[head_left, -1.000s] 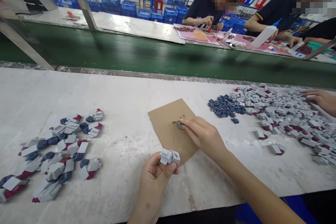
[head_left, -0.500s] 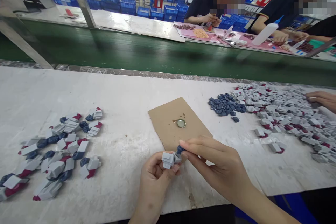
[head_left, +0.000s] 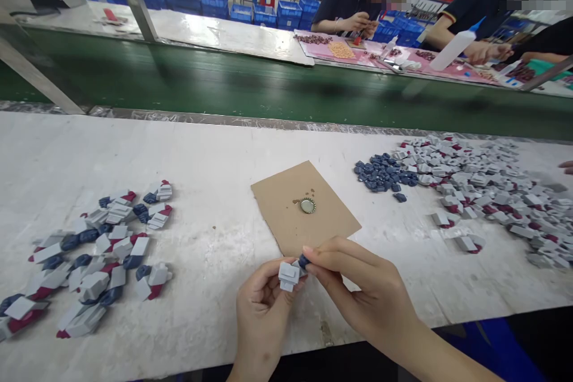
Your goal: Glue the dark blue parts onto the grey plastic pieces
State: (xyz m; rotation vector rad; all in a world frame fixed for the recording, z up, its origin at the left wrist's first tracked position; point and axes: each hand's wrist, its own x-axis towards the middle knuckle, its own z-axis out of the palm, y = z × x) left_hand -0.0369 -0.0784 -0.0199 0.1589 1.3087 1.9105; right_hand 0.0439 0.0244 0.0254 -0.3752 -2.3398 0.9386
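My left hand (head_left: pixel 266 304) is closed round a light grey block piece (head_left: pixel 289 275) near the table's front edge. The fingertips of my right hand (head_left: pixel 358 280) pinch a small dark blue piece (head_left: pixel 303 261) against the grey one's right side. Just beyond both hands lies a brown cardboard square (head_left: pixel 277 197), with a metal bottle cap (head_left: pixel 307 206) and a few wet spots on it. To the right is a pile of loose dark blue pieces (head_left: pixel 380 173). On the left lie several grey pieces (head_left: pixel 94 286) with maroon and dark blue parts.
A large heap of grey and maroon pieces (head_left: pixel 496 191) spreads over the right side, with another person's fingers at its far right edge. A green conveyor belt (head_left: pixel 224 92) runs behind the table (head_left: pixel 206 161). People work across it near a white squeeze bottle (head_left: pixel 454 49).
The dark blue piece between my right fingertips sits closer to the grey block. The other person's hand at the right has drawn back from the heap. The view has shifted slightly.
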